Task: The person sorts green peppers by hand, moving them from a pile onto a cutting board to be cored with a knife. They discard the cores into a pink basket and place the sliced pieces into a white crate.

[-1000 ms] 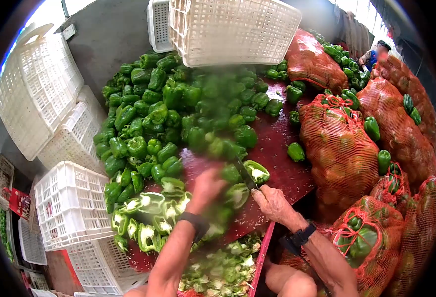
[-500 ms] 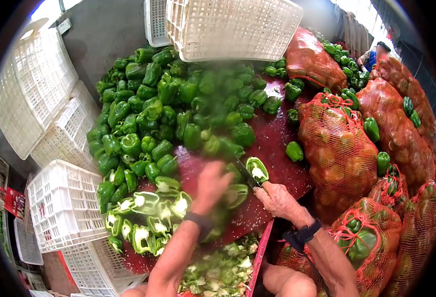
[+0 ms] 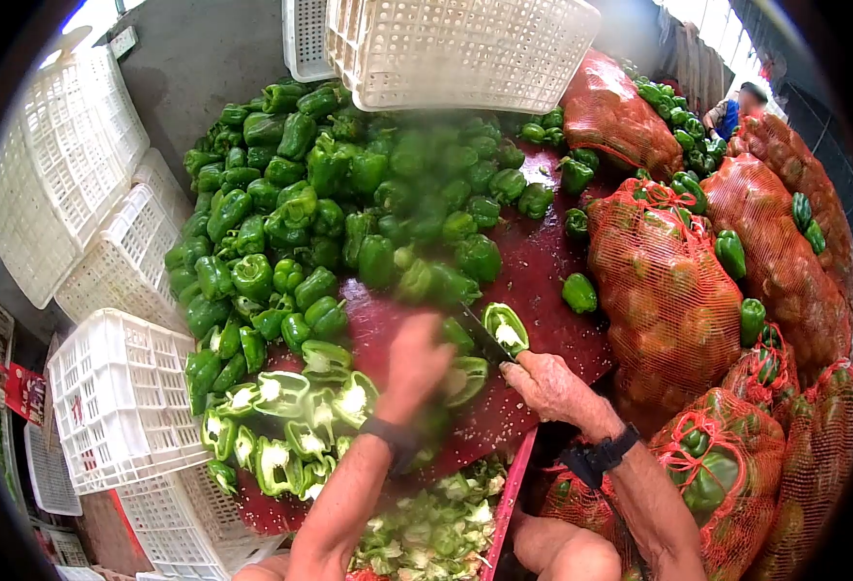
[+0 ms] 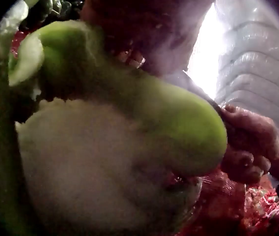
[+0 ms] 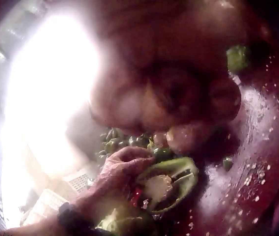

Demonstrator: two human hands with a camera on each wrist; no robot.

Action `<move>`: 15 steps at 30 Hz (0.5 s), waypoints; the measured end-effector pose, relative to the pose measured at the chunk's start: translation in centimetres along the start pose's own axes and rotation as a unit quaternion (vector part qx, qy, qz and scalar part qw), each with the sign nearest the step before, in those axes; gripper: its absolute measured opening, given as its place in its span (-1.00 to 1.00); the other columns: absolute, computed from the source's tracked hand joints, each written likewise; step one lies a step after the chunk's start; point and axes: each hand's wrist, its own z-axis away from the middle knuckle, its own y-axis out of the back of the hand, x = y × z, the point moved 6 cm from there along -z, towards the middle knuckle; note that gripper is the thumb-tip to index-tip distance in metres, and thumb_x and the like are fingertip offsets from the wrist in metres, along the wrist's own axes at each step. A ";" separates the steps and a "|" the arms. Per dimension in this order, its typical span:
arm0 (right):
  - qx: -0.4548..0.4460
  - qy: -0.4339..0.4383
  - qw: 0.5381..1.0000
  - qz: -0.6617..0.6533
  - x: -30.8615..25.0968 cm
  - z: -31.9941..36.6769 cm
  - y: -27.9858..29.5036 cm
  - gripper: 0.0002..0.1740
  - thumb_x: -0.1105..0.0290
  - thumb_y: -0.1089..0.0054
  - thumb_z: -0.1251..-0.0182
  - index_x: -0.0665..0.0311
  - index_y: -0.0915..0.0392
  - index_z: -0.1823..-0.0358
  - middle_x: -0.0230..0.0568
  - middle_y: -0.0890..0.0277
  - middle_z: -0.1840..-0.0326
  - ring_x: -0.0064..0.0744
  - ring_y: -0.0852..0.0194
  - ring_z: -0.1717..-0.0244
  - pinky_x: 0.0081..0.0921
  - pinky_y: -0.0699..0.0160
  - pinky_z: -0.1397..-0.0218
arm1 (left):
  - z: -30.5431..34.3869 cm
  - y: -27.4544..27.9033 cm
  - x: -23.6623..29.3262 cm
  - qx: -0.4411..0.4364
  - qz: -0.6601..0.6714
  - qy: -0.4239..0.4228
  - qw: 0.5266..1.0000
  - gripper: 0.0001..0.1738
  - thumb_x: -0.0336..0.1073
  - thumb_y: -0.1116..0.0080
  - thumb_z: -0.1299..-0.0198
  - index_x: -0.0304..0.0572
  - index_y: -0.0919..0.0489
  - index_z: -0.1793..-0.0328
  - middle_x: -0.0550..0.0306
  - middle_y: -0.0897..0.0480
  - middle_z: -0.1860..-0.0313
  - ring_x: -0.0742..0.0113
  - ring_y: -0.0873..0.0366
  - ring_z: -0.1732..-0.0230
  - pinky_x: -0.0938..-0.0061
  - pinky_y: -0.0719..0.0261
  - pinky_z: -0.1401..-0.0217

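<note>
The left hand (image 3: 415, 366), partly blurred in the head view, grips the edge of a cut green pepper half (image 5: 171, 186), its pale core showing in the right wrist view. Close to the left wrist camera, green pepper flesh (image 4: 188, 130) fills much of the picture. The right hand (image 3: 554, 389) holds a dark-bladed knife (image 3: 485, 337) by its handle, the blade slanting up and left. Just right of the blade another pepper half (image 3: 506, 327) lies cut side up on the red table (image 3: 552, 261). Opened peppers (image 3: 281, 397) lie left of the left hand.
Whole green peppers (image 3: 296, 213) are heaped at the back left. White crates (image 3: 121, 402) stand along the left, and another crate (image 3: 460, 53) is behind the heap. Red mesh sacks (image 3: 659, 290) crowd the right. Pepper scraps (image 3: 436, 528) lie below the table edge. A person (image 3: 733, 114) is far back.
The head view has shifted slightly, so the pepper heap and crates appear further left than a second ago. Both hands stay in nearly the same place, the knife still in the right hand.
</note>
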 end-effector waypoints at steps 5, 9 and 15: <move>-0.024 0.100 0.992 0.079 0.0 -1.0 0.4 -0.72 0.45 -0.12 -0.33 0.35 -0.54 -0.05 -0.08 -0.44 0.32 -0.01 -0.56 0.36 -0.11 -0.56 0.32 | -0.7 0.4 1.2 -0.028 -0.029 -0.033 0.999 -0.66 -0.42 -0.39 -0.04 -0.24 -0.63 0.02 -0.11 -0.63 0.15 -0.08 -0.65 0.16 0.18 -0.66 0.09; -0.106 0.071 0.984 0.120 1.0 -3.1 -1.4 -0.67 0.42 -0.08 -0.39 0.35 -0.56 -0.14 -0.06 -0.49 0.29 -0.04 -0.58 0.34 -0.15 -0.58 0.30 | -0.5 0.4 0.5 -0.030 -0.037 -0.040 0.998 -0.68 -0.38 -0.41 -0.03 -0.25 -0.61 0.08 -0.12 -0.62 0.19 -0.10 -0.63 0.18 0.14 -0.64 0.13; -0.058 0.131 0.970 0.198 1.8 -3.8 -3.8 -0.80 0.40 -0.07 -0.41 0.35 -0.57 0.06 -0.04 -0.49 0.36 -0.02 -0.60 0.32 -0.17 -0.60 0.28 | -0.7 0.3 0.2 -0.040 -0.042 -0.030 0.998 -0.68 -0.32 -0.43 -0.07 -0.28 -0.59 0.11 -0.14 -0.61 0.24 -0.11 -0.62 0.21 0.14 -0.63 0.15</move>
